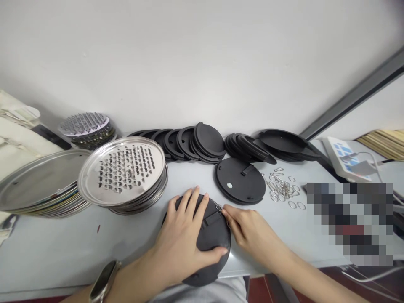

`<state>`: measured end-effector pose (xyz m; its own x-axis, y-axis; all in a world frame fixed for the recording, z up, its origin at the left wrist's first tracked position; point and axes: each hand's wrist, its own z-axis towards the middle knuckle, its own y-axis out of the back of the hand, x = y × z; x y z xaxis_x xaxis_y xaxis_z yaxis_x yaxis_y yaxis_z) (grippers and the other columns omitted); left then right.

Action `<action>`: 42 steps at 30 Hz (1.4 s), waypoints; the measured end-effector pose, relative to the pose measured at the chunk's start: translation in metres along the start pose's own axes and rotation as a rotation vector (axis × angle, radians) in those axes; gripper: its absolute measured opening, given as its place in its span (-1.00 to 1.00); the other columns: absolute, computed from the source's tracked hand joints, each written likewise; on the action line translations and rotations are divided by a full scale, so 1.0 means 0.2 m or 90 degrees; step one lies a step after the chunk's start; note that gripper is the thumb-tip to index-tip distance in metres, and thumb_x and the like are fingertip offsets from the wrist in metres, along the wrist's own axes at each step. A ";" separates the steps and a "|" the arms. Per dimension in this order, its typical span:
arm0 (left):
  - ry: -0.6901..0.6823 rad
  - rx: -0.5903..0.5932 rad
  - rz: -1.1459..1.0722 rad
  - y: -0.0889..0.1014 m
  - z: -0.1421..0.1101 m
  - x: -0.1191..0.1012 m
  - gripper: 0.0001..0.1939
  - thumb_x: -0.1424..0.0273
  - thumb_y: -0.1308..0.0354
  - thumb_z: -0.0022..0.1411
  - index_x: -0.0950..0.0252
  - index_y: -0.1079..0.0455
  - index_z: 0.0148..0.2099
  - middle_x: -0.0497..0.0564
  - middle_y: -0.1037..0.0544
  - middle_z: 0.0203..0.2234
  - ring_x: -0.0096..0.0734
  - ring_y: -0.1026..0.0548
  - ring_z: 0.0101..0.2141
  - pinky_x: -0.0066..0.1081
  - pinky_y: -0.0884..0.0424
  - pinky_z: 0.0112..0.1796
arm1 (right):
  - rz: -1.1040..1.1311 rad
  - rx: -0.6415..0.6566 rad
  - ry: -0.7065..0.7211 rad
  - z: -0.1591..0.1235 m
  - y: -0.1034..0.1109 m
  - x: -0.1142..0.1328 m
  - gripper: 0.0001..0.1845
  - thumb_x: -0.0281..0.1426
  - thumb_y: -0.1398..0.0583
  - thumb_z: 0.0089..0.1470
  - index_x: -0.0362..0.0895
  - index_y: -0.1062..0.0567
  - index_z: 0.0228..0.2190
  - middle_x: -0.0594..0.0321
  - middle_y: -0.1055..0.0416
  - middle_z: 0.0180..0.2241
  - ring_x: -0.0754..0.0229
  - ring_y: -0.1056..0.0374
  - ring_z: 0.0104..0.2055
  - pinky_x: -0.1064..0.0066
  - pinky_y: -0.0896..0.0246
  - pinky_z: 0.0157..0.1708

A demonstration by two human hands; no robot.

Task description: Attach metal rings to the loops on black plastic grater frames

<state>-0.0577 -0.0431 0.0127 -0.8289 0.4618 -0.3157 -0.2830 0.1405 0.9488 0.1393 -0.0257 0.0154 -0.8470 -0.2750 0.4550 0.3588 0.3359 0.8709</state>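
- Black round disc [214,240]: lying at the near edge of the pale table [63,244], under both hands.
- Left hand [179,237]: fingers spread, clasping the disc from above.
- Right hand [249,229]: fingertips pinching a small metal ring [219,207] at the disc's rim.
- Beyond the disc: perforated steel graters [123,176] stacked leftward; another black disc [240,181] and loose metal rings [282,187] rightward.
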 end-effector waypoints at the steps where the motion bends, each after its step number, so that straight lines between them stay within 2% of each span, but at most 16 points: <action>1: 0.001 0.000 0.000 0.00 0.00 0.00 -0.05 -0.13 -0.08 0.10 0.36 0.00 0.35 0.23 0.04 0.34 0.09 0.03 0.28 0.09 -0.02 0.14 | -0.002 0.002 0.004 0.00 0.00 0.00 -0.67 -0.36 0.13 0.30 -0.06 -0.15 -0.52 0.25 -0.35 -0.59 0.18 -0.30 -0.57 0.38 0.12 -0.51; 15: 0.005 -0.007 -0.006 0.00 0.00 -0.01 -0.05 -0.11 -0.12 0.08 0.36 -0.02 0.34 0.24 0.01 0.33 0.08 0.01 0.27 0.11 0.01 0.14 | -0.049 0.002 -0.011 0.00 0.00 0.01 -0.66 -0.40 0.10 0.30 -0.11 -0.27 -0.51 0.19 -0.43 -0.55 0.19 -0.34 -0.53 0.38 0.13 -0.50; 26: 0.031 -0.033 -0.008 -0.01 0.00 -0.03 -0.12 -0.12 -0.08 0.12 0.29 -0.06 0.32 0.24 0.00 0.33 0.05 -0.01 0.27 0.11 -0.05 0.09 | -0.098 0.006 -0.004 0.01 0.01 0.03 -0.65 -0.44 0.08 0.29 -0.11 -0.24 -0.54 0.27 -0.29 -0.64 0.27 -0.19 -0.62 0.40 0.18 -0.53; 34: 0.034 -0.053 0.003 -0.02 0.00 -0.02 -0.17 -0.11 -0.08 0.13 0.25 -0.09 0.31 0.23 -0.01 0.33 0.07 -0.06 0.24 0.12 -0.08 0.05 | -0.101 0.010 0.004 -0.01 0.02 0.02 -0.67 -0.46 0.07 0.27 -0.12 -0.27 -0.53 0.26 -0.31 -0.63 0.28 -0.20 -0.60 0.41 0.18 -0.53; 39: 0.027 -0.061 -0.002 -0.01 0.00 -0.03 -0.19 -0.09 -0.11 0.13 0.26 -0.12 0.29 0.25 -0.04 0.31 0.08 -0.09 0.22 0.11 -0.10 0.05 | -0.073 0.038 -0.013 -0.01 0.04 0.08 -0.66 -0.48 0.05 0.23 -0.12 -0.27 -0.57 0.25 -0.32 -0.64 0.27 -0.21 -0.61 0.42 0.15 -0.55; 42: 0.033 -0.054 0.003 0.00 0.00 -0.03 -0.19 -0.03 -0.14 0.12 0.31 -0.12 0.28 0.30 -0.04 0.31 0.13 -0.11 0.21 0.13 -0.09 0.05 | -0.052 0.082 0.011 -0.03 0.08 0.11 -0.71 -0.49 0.00 0.16 -0.10 -0.27 -0.58 0.25 -0.35 -0.65 0.25 -0.21 -0.64 0.41 0.15 -0.57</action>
<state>-0.0524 -0.0450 0.0140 -0.8534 0.4165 -0.3133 -0.3166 0.0631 0.9464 0.1289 -0.0321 0.0407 -0.8638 -0.3218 0.3877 0.2348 0.4237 0.8748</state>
